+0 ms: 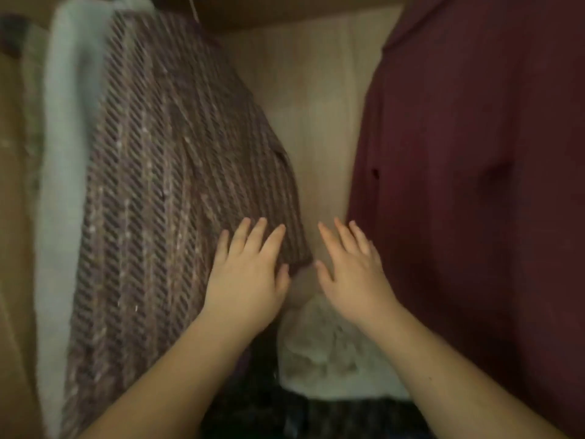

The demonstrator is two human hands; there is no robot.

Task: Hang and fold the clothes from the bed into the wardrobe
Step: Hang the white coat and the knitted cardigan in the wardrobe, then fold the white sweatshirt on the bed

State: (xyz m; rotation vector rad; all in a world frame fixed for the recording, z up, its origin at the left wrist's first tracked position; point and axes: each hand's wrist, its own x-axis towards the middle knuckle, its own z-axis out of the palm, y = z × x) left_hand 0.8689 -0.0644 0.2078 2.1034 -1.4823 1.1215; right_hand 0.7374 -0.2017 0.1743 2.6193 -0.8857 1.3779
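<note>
L hand (245, 274) flat, fingers spread, pressed on striped knit (164, 172) – grasps nothing | R hand (351, 267) open, empty, near maroon garment (474, 153) | both seem to part hanging clothes w/ gap to wardrobe back (316, 106) – likely making room | pale bundle (319, 353) below

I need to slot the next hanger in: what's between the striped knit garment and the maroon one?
In the head view, only the bare wooden back panel shows between the striped knit garment and the maroon garment. Lower down sit both open hands, left and right.
</note>
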